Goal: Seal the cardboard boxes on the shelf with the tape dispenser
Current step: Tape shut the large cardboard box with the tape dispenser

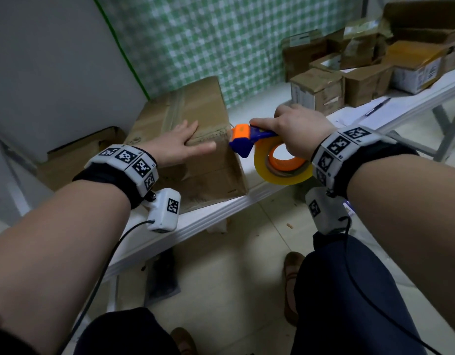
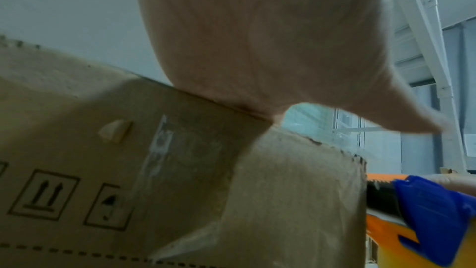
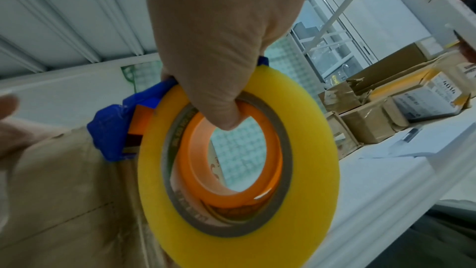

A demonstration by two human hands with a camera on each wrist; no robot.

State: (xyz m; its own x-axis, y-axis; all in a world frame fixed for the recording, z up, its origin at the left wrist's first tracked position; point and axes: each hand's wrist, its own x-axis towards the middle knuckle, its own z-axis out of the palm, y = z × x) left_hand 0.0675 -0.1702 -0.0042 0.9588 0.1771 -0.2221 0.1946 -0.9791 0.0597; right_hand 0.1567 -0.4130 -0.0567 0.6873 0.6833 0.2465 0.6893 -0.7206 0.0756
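A large brown cardboard box (image 1: pixel 195 129) (image 2: pixel 180 170) (image 3: pixel 64 191) stands on the white shelf (image 1: pixel 216 213), with a tape strip running along its top. My left hand (image 1: pixel 180 144) (image 2: pixel 257 38) lies flat on the box's near top edge, fingers straight. My right hand (image 1: pixel 295 129) (image 3: pixel 219 38) grips the blue and orange tape dispenser (image 1: pixel 247 139) (image 2: pixel 425 221) (image 3: pixel 115 129), thumb hooked in the core of its yellow tape roll (image 1: pixel 282 165) (image 3: pixel 237 170). The dispenser's head sits at the box's right top corner.
Several smaller, torn cardboard boxes (image 1: pixel 349 73) (image 3: pixel 373 113) crowd the shelf's far right, with papers (image 1: pixel 375 108) lying in front of them. More cardboard (image 1: pixel 75 157) leans left of the big box. A green checked wall (image 1: pixel 208 42) is behind. My legs (image 1: pixel 349 303) stand below.
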